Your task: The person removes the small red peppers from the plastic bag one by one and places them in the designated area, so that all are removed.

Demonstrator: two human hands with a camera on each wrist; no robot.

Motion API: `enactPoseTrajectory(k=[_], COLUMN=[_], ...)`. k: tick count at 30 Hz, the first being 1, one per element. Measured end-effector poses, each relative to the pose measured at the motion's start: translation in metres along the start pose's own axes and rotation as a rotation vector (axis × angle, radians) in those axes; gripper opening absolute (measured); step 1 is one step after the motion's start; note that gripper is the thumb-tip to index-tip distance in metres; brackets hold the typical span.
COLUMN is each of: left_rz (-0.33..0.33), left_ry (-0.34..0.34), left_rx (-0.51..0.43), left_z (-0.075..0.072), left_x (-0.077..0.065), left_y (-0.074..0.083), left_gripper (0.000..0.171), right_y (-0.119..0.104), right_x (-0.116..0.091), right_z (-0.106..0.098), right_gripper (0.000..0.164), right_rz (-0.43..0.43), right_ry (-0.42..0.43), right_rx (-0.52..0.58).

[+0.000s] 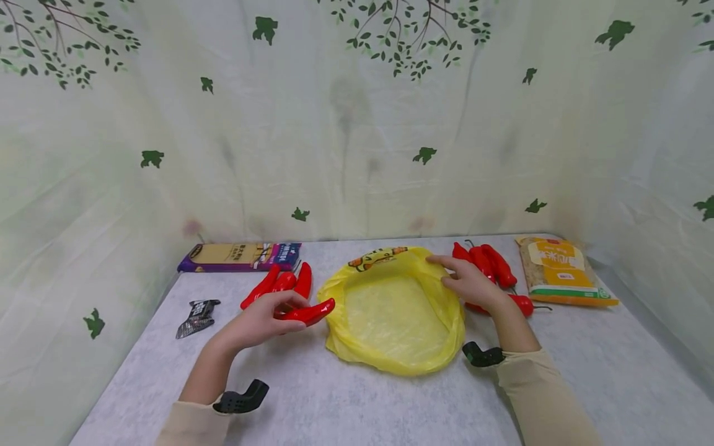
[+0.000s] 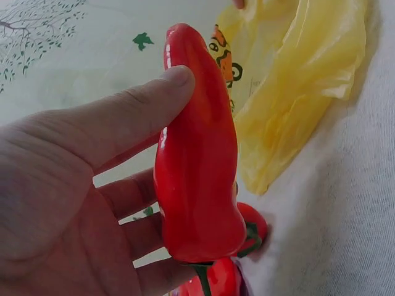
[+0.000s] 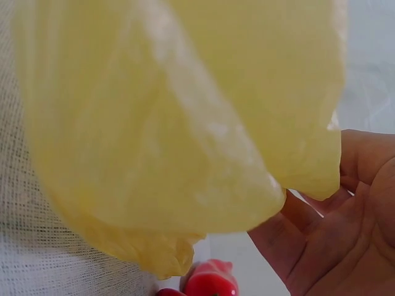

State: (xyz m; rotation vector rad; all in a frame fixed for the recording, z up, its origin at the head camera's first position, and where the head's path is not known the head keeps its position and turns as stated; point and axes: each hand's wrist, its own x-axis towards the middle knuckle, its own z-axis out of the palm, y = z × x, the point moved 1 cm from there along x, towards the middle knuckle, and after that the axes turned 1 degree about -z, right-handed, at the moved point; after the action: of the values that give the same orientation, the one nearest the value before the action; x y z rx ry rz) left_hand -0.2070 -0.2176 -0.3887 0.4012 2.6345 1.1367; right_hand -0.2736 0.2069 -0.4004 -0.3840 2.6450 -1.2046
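Note:
My left hand [image 1: 258, 323] pinches a glossy red chili pepper [image 1: 317, 311] between thumb and fingers, just left of a yellow plastic bag [image 1: 393, 367]. In the left wrist view the pepper [image 2: 199, 179] has its green stem toward the bottom and the thumb pressed on its side. The bag lies on the table with its mouth spread wide. At its right rim my right hand [image 1: 475, 286] holds the edge; in the right wrist view the yellow film [image 3: 154, 135] hides part of the fingers [image 3: 278, 246].
More red peppers [image 1: 303, 282] lie behind my left hand, and several others [image 1: 499, 266] lie right of the bag. A purple-and-tan packet [image 1: 240, 257] lies back left, a small black wrapper [image 1: 198, 317] at left, a yellow grain bag [image 1: 564, 272] back right. Patterned curtains surround the table.

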Motion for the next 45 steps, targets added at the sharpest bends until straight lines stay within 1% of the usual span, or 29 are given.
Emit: enactPoseTrajectory(k=[4, 14, 21, 26, 33, 41, 45], left_rz=[-0.03, -0.067, -0.076, -0.084, -0.098, -0.145, -0.156], left_ry=[-0.02, -0.096, -0.102, -0.113, -0.149, -0.15, -0.146], left_rx=[0.003, 0.027, 0.03, 0.049, 0.083, 0.119, 0.132], left_z=[-0.005, -0.014, -0.022, -0.025, -0.02, -0.015, -0.013], left_x=[-0.003, -0.008, -0.011, -0.013, -0.013, -0.01, -0.009], left_y=[-0.005, -0.011, -0.019, -0.025, -0.027, -0.03, -0.031], left_gripper=[0.036, 0.035, 0.034, 0.035, 0.033, 0.036, 0.036], right_y=[0.001, 0.005, 0.004, 0.002, 0.002, 0.002, 0.002], right_x=[0.0, 0.001, -0.002, -0.003, -0.002, -0.002, -0.003], right_z=[-0.001, 0.0, -0.001, -0.002, -0.002, -0.002, -0.002], right_gripper=[0.053, 0.053, 0.053, 0.053, 0.052, 0.052, 0.051], right_rz=[-0.011, 0.004, 0.002, 0.004, 0.002, 0.001, -0.001], right_ry=[-0.004, -0.001, -0.005, -0.01, -0.008, -0.006, -0.006], right_rx=[-0.005, 0.005, 0.024, 0.033, 0.028, 0.02, 0.009])
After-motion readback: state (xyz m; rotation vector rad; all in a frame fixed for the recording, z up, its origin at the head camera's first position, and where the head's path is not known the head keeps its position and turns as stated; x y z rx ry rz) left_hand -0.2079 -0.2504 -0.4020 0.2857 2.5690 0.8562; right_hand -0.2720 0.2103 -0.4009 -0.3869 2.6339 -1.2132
